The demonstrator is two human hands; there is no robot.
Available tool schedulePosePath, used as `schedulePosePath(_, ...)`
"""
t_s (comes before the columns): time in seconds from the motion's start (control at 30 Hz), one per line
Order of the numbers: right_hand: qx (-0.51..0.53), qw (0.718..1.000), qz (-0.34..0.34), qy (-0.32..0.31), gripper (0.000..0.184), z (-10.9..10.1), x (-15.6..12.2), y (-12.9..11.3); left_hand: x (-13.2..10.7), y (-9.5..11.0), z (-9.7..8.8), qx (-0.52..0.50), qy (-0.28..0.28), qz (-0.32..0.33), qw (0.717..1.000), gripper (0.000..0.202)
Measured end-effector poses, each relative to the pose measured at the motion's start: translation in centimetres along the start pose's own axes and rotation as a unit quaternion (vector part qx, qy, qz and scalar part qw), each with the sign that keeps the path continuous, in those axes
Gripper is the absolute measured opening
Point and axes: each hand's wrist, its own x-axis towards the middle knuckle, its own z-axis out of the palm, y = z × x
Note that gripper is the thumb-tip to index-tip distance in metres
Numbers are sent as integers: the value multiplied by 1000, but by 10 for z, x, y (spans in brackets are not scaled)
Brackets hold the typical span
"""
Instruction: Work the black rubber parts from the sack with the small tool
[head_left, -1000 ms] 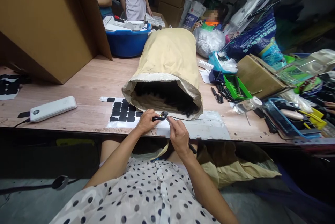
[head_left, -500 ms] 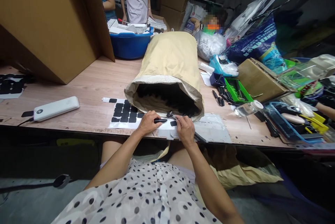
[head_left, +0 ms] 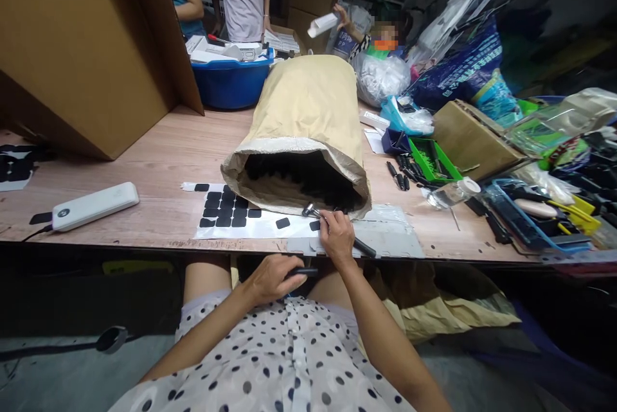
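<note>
My left hand (head_left: 274, 278) is below the table edge, over my lap, closed on a short black stick-like part (head_left: 304, 272). My right hand (head_left: 336, 238) rests on the table's front edge and grips a small hammer-like tool (head_left: 332, 228) with a metal head and black handle. The tool's head lies at the mouth of a big tan paper sack (head_left: 303, 121) that lies on its side with dark parts inside. A white sheet of black sticker pads (head_left: 226, 213) lies just left of my right hand.
A white power bank (head_left: 95, 206) with a cable lies at the left. A large cardboard box (head_left: 81, 45) and blue tub (head_left: 231, 81) stand behind. Trays, a green bin (head_left: 434, 161) and loose black parts crowd the right. Other people stand at the far side.
My left hand has dropped from the table top to my lap with the black part. My right hand stays at the sack's mouth with the tool.
</note>
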Motion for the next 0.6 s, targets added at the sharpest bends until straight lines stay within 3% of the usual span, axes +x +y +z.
schedulePosePath(0.1,7,1000,6,-6,23,0,0,0,-22,-3,16,15,-74,-137,988,26)
schedulePosePath(0.2,10,1000,12,-10,23,1,0,0,-30,-16,23,76,-109,-315,940,26)
schedulePosePath(0.3,13,1000,15,-13,24,1,0,0,-29,-27,24,113,-136,-416,892,29)
schedulePosePath(0.47,20,1000,21,-10,24,2,0,-1,-28,-28,23,117,-138,-446,876,29)
schedulePosePath(0.6,13,1000,21,-7,24,1,0,-2,-26,-11,14,101,-153,-400,898,28)
